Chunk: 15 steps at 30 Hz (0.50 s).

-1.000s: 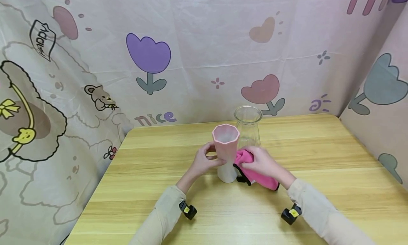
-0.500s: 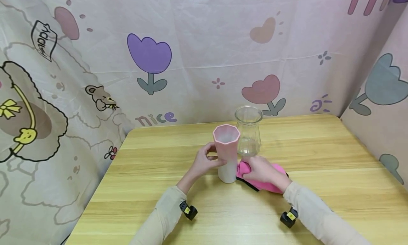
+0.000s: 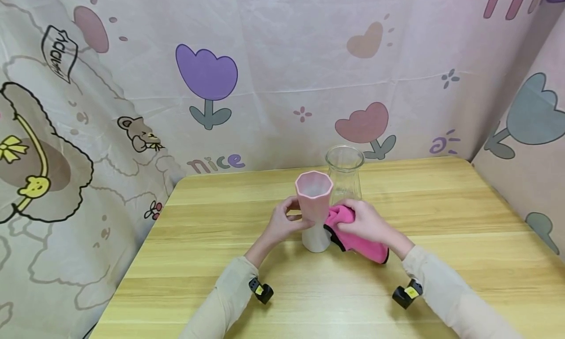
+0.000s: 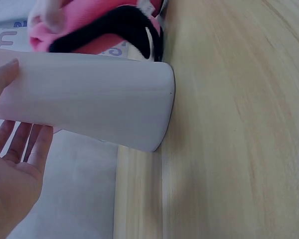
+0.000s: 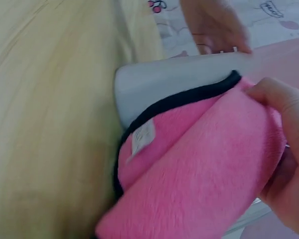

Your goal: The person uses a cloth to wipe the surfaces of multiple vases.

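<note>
A tall vase (image 3: 314, 211), pink at its faceted rim and fading to white at the base, stands upright on the table. My left hand (image 3: 282, 221) holds it from the left, thumb in front and fingers behind, as the left wrist view shows around the vase (image 4: 99, 94). On its right side, my right hand (image 3: 364, 223) grips a bunched pink cloth (image 3: 364, 246) with black edging, close against the vase's wall. In the right wrist view the cloth (image 5: 204, 159) hangs from thumb and fingers, a white label on it, and covers part of the vase.
A clear glass vase (image 3: 345, 174) stands just behind the right hand, its lower part hidden. The wooden table (image 3: 212, 280) runs back to a printed curtain (image 3: 273, 59), which also hangs at the left and right sides.
My right hand moved down along the vase's side with the cloth, then back up. The left hand and the pink-white vase have stayed in place.
</note>
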Each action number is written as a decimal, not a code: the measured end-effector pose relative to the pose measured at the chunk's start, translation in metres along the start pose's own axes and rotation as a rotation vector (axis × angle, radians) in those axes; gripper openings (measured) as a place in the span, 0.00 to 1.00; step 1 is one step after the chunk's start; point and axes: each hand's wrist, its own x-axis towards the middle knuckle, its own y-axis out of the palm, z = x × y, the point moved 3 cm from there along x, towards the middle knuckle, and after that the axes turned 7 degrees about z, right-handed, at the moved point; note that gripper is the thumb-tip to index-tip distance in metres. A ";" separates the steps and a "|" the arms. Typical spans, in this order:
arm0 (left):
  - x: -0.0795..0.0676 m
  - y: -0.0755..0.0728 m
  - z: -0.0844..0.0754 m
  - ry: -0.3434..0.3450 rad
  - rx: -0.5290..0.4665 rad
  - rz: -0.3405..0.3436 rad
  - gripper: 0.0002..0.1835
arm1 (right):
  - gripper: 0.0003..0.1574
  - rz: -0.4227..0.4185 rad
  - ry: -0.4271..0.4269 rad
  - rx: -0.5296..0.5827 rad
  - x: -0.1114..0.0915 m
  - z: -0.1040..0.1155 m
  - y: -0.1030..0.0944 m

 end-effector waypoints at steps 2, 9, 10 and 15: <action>0.000 0.000 -0.001 0.000 0.001 -0.001 0.30 | 0.23 -0.034 0.010 0.056 0.000 0.003 -0.004; 0.000 0.000 -0.002 -0.005 0.022 0.000 0.30 | 0.27 -0.174 -0.009 0.186 -0.001 0.018 -0.019; 0.000 0.000 -0.002 -0.007 0.024 -0.001 0.30 | 0.28 -0.192 -0.016 0.203 -0.001 0.020 -0.022; 0.003 -0.001 0.009 -0.006 0.022 -0.007 0.30 | 0.27 -0.267 -0.059 0.255 -0.002 0.029 -0.032</action>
